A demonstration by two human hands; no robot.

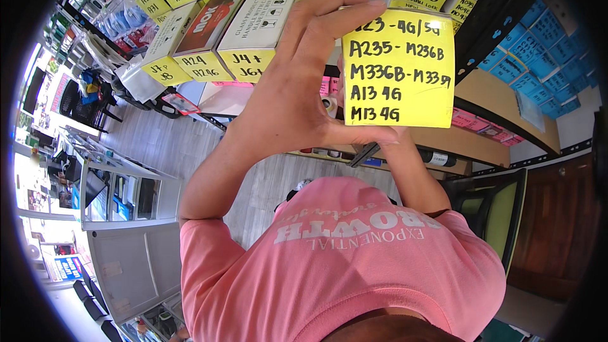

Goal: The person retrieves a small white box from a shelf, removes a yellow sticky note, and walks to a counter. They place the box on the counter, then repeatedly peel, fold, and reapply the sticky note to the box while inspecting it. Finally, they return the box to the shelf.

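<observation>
Pink shirt [354, 259] fills the near edge, my own chest under the camera. Far left, a row of boxes [209, 31] with yellow labels sits on the shelf, their ends facing me. Moving right, my left hand [288, 95] is raised, fingers spread and curled around the left side of the box [399, 69] I am pulling from the row; fingertips lie along its top edge and the thumb runs under its bottom edge, so it has hold of the box. That box stands just right of centre, its big yellow label facing me, touching its neighbours above. My right hand is hidden behind the box; only the right forearm [411, 171] shows rising under it, so I cannot tell how its fingers sit. I judge the risk is the box slipping, since my left grip is only on the edges, or it could drag a neighbouring box off the shelf. Farther right, blue packets [538, 38] line the wall.
</observation>
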